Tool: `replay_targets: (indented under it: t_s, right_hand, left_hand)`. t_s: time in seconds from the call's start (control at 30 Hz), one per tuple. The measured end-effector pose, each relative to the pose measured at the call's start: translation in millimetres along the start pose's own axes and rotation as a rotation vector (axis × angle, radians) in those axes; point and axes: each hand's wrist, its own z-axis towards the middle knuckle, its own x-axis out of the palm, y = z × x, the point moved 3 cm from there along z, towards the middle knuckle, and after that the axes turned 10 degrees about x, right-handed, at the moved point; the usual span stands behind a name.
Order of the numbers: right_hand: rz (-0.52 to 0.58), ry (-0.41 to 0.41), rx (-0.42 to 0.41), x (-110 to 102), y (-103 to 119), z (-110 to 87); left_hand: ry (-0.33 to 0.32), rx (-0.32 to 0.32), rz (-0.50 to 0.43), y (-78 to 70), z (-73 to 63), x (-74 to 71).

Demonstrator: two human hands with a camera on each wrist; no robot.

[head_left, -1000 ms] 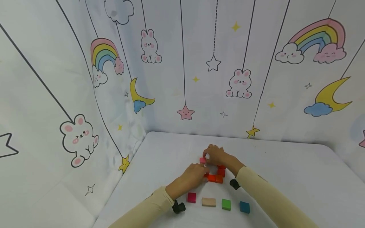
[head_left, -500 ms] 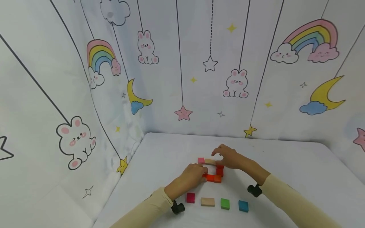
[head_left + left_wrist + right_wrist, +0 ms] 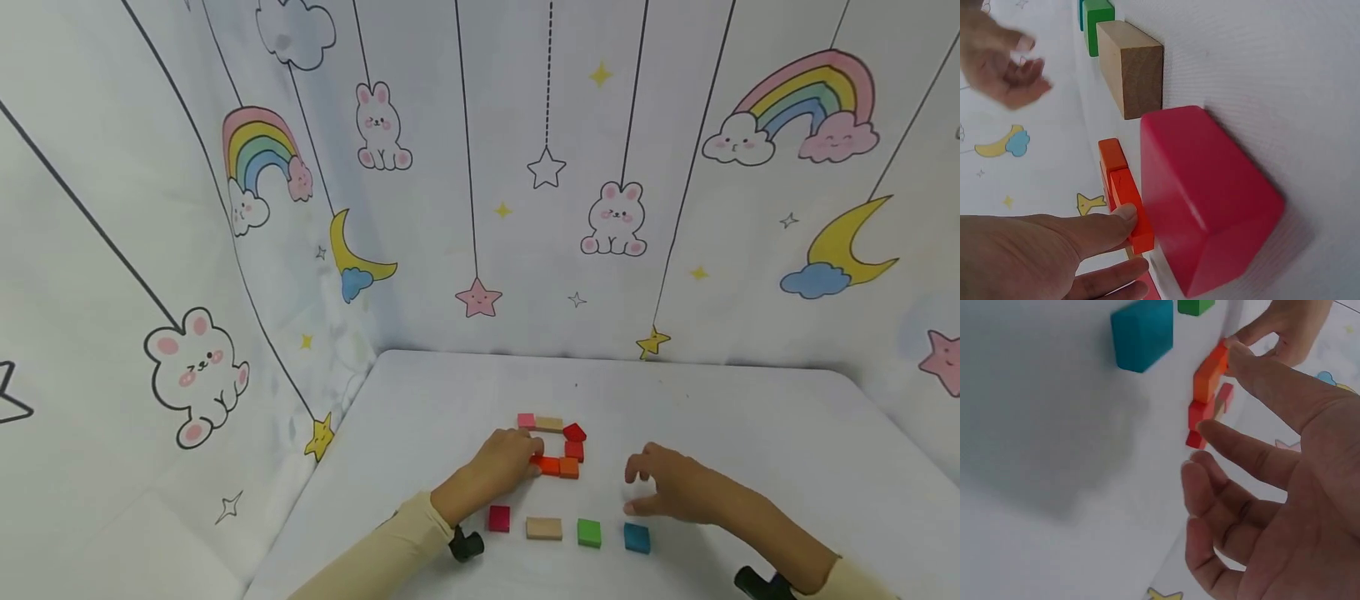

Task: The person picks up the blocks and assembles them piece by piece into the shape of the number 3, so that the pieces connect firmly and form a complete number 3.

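Note:
My left hand [image 3: 508, 460] pinches the near end of a long orange block [image 3: 1130, 206] between thumb and fingers. That block meets a darker orange block [image 3: 569, 468] in a curved row. The row goes on through a red block [image 3: 573, 451], a red five-sided block [image 3: 574, 432], a wooden block [image 3: 549, 425] and a pink block [image 3: 527, 421]. My right hand [image 3: 671, 483] hangs above the table to the right of the row, fingers loosely bent and holding nothing. Below its fingertips in the head view lies a blue block [image 3: 637, 538].
In front of the row, a crimson block [image 3: 498, 518], another wooden block [image 3: 543, 528] and a green block [image 3: 588, 533] line up with the blue one on the white table [image 3: 420, 400]. A white cloth [image 3: 480, 167] with printed rabbits and rainbows hangs behind.
My right hand has left the wooden and red blocks at the back and moved right and nearer, towards the blue block's side. The left hand stays at the orange block.

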Motion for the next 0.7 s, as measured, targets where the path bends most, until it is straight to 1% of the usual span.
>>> replay_targets:
  t_s: [0.13,0.2,0.3,0.43,0.6,0.7]
  right_hand:
    - [-0.006,0.050,0.040,18,-10,-12.5]
    - [0.000,0.056,0.061,24,-12,-15.8]
    - [0.014,0.053,0.069,30,-15,-18.9]
    - [0.027,0.051,0.081,36,-17,-19.1]
    - [0.022,0.035,0.101,41,-17,-14.5]
    - [0.028,0.002,0.090,42,-16,-10.5]
  left_hand:
    - [0.009,-0.007,0.001,0.3,-0.1,0.8]
    - [0.015,-0.012,-0.001,0.3,-0.1,0.9]
    - [0.023,-0.018,-0.007,0.2,0.0,0.3]
    - [0.028,-0.024,-0.007,0.4,0.8,-0.4]
    - [0.013,-0.021,-0.004,0.7,1.8,-0.2]
    - [0.009,-0.016,-0.002,0.6,1.9,0.4]
